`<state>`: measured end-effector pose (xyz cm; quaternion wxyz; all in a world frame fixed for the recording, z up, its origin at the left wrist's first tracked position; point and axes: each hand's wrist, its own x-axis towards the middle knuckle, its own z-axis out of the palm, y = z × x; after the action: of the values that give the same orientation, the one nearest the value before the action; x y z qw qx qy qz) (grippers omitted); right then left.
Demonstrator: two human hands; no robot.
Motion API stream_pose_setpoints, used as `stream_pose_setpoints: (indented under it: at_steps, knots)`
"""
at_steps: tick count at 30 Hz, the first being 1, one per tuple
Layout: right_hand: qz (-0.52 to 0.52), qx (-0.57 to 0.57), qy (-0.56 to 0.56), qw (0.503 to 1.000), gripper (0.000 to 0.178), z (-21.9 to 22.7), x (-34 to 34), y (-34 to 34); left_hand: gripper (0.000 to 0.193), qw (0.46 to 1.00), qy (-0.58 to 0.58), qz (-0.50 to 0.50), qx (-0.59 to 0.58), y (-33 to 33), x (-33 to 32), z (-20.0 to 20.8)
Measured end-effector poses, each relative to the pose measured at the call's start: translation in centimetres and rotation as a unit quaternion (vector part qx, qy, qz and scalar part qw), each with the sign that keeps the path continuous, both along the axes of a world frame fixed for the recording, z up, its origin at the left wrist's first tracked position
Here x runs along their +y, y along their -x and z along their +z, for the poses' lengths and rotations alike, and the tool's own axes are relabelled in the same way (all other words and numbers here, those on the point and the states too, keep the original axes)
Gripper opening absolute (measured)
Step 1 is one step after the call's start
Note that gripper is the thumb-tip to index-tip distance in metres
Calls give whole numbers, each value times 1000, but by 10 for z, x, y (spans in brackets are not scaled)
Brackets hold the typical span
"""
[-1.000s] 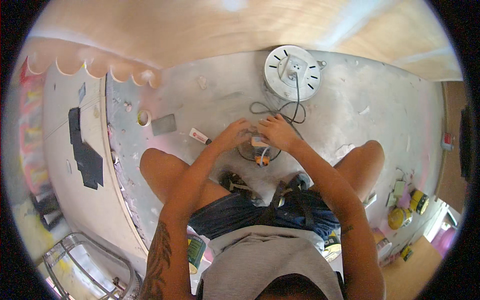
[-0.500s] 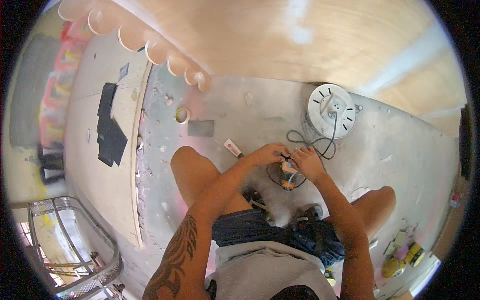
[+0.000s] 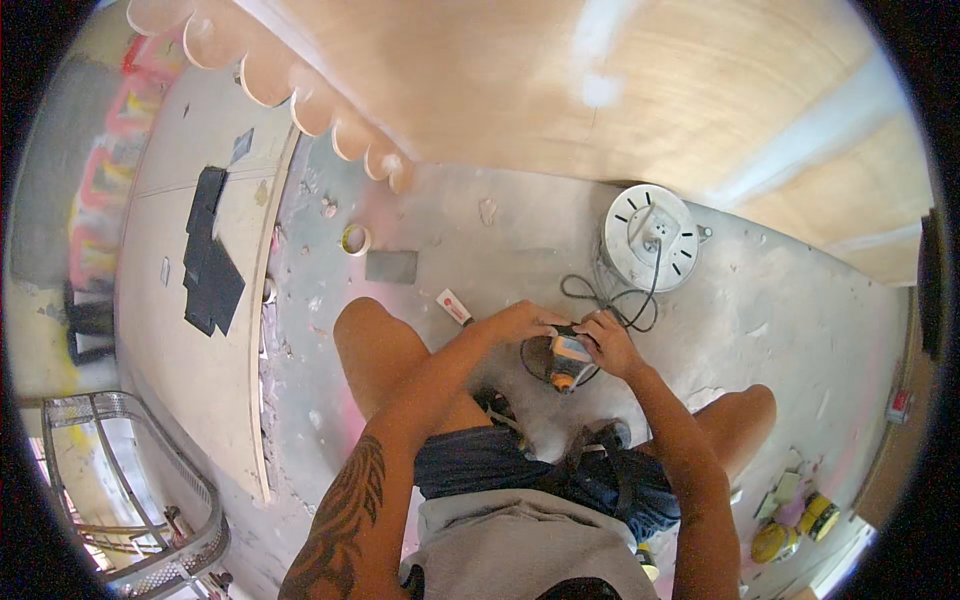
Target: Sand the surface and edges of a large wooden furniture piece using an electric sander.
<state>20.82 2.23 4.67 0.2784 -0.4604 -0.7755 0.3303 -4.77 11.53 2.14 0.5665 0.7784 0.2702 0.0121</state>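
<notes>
A small orange and grey handheld power tool (image 3: pixel 570 352), which looks like a sander, stands on the dusty floor between my bent legs. My left hand (image 3: pixel 528 322) has its fingers closed at the black far end of the tool. Opposite it, my right hand (image 3: pixel 610 345) pinches the other side of that black part. My fingers partly cover it, so its details are hidden. A dark cable (image 3: pixel 640 318) loops around the tool and lies in coils up to a round grey cable reel (image 3: pixel 652 236).
A white flat-handled hand tool (image 3: pixel 454 305), a grey sheet (image 3: pixel 391 267) and a tape roll (image 3: pixel 356 238) lie to the left. Wooden panels with a scalloped edge (image 3: pixel 310 112) rise ahead. A pale board (image 3: pixel 215 370) and metal railing (image 3: pixel 200 480) stand left; yellow-black cartridges (image 3: pixel 820 514) lie right.
My view has shifted slightly. My hands have moved a little apart and turned on the tool, and its black end and grey top now show more.
</notes>
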Motion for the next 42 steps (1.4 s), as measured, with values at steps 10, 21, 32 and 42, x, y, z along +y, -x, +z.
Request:
stream_pose_setpoints:
  at_steps: [10, 21, 32, 42]
  knots:
    - [-65, 33, 4, 997, 19, 0, -9, -4, 43, 998, -6, -12, -68, -7, -6, 16]
    - [-236, 183, 159, 941, 18, -5, -35, 3, 44, 996, -71, -33, -40, -6, -5, 10]
    - [-270, 261, 349, 859, 25, -11, -47, -14, 30, 998, -41, -18, -51, -47, -8, 12]
    - [-241, 312, 284, 874, 26, -13, -40, -21, 48, 992, 17, -128, 12, -47, 8, 0]
